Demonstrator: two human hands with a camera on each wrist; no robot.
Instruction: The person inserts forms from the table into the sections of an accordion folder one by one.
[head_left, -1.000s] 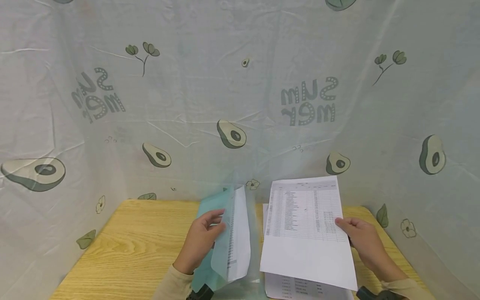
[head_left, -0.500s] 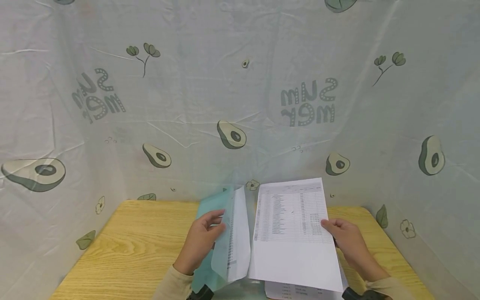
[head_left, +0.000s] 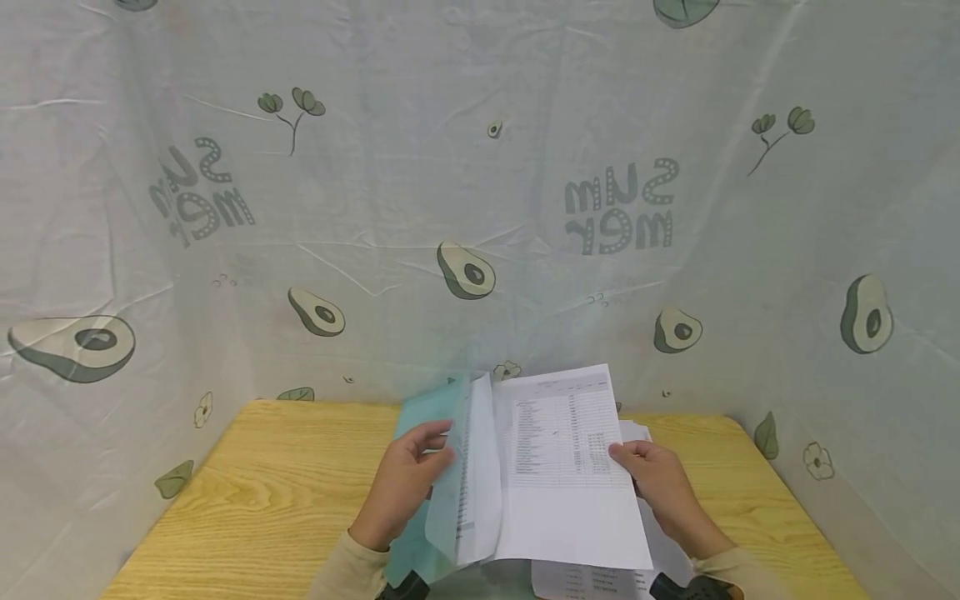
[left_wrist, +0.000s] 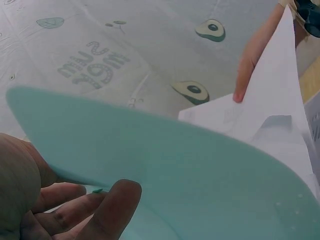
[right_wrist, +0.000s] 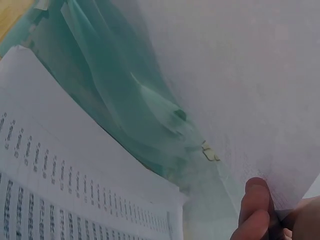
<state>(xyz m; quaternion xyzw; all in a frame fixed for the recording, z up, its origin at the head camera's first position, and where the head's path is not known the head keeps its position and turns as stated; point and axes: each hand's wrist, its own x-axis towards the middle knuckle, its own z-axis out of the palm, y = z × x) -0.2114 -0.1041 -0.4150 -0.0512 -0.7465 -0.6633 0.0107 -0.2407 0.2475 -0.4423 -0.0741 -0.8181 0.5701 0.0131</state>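
A teal translucent document folder (head_left: 426,403) stands partly open at mid-table, with white printed papers (head_left: 482,483) inside. My left hand (head_left: 405,479) pinches the folder's raised leaf, whose teal plastic (left_wrist: 160,145) fills much of the left wrist view. Thumb and forefinger of my right hand (head_left: 660,483) grip the right edge of a white printed sheet (head_left: 566,517), a table of rows on its upper half. That sheet's left edge meets the papers in the folder; whether it is inside cannot be told. In the right wrist view the sheet's blank back (right_wrist: 235,75) faces the camera.
More printed papers (head_left: 588,581) lie on the wooden table (head_left: 285,492) beneath the held sheet and right hand. Behind the table hangs a pale curtain (head_left: 390,192) with avocado prints. Dark wrist straps (head_left: 405,586) show at both cuffs.
My right hand has moved left with the printed sheet, bringing its left edge from apart to against the folder's papers. More of the papers underneath show at the right. The left hand stays put.
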